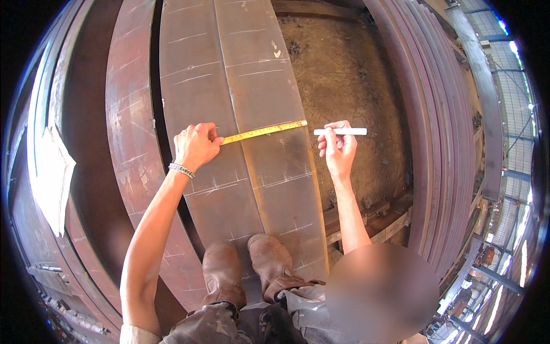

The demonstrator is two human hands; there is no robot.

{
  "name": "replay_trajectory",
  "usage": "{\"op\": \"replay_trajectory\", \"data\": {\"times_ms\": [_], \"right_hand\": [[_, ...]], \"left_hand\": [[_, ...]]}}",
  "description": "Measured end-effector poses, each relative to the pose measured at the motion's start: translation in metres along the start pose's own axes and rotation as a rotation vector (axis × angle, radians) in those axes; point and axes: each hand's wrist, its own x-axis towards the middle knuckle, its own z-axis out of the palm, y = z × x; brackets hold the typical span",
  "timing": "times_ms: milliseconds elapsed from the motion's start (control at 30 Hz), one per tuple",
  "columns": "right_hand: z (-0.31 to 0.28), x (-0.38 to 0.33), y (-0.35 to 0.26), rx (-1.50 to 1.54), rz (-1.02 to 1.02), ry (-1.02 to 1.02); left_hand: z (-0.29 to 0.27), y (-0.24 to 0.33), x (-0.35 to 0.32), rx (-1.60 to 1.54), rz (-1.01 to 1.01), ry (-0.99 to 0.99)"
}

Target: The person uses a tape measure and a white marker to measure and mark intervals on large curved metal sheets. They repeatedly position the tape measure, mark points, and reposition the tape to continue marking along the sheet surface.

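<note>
A yellow tape measure (260, 132) lies stretched across two brown steel beams (212, 97) set side by side. Its near-left end is pinched in my left hand (196, 144), which wears a chain bracelet (181, 169); the tape's case, if there, is hidden by the fingers. The tape's tip sits at the right edge of the right beam. Just beyond that edge, over the gap, my right hand (339, 148) holds a white marker-like stick (350, 131) level between fingers and thumb, apart from the tape. White chalk-like lines (215, 188) cross the steel.
My boots (269, 261) stand on the beams. Brown ground (349, 86) shows low down to the right, with stacked steel beams (435, 114) past it. Another rusty beam (132, 114) runs at the left, behind a dark narrow gap. A white sheet (54, 178) lies farther left.
</note>
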Motion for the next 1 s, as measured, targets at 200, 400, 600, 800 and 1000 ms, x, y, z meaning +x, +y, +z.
{"op": "replay_trajectory", "data": {"times_ms": [200,400,600,800,1000], "right_hand": [[0.009,0.003,-0.001,0.012,-0.002,-0.013],[0.028,0.021,0.003,-0.035,0.097,-0.151],[0.058,0.075,0.022,-0.247,0.166,-0.544],[0.075,0.096,0.034,-0.427,0.14,-0.664],[0.077,0.094,0.025,-0.534,0.119,-0.691]], "left_hand": [[-0.001,-0.001,-0.001,0.006,-0.012,-0.018],[-0.003,-0.002,0.0,-0.002,-0.024,-0.021],[-0.001,0.001,0.002,0.013,-0.051,-0.03],[-0.003,0.006,0.002,0.066,-0.062,-0.039],[-0.004,0.004,0.002,0.063,-0.065,-0.04]]}}
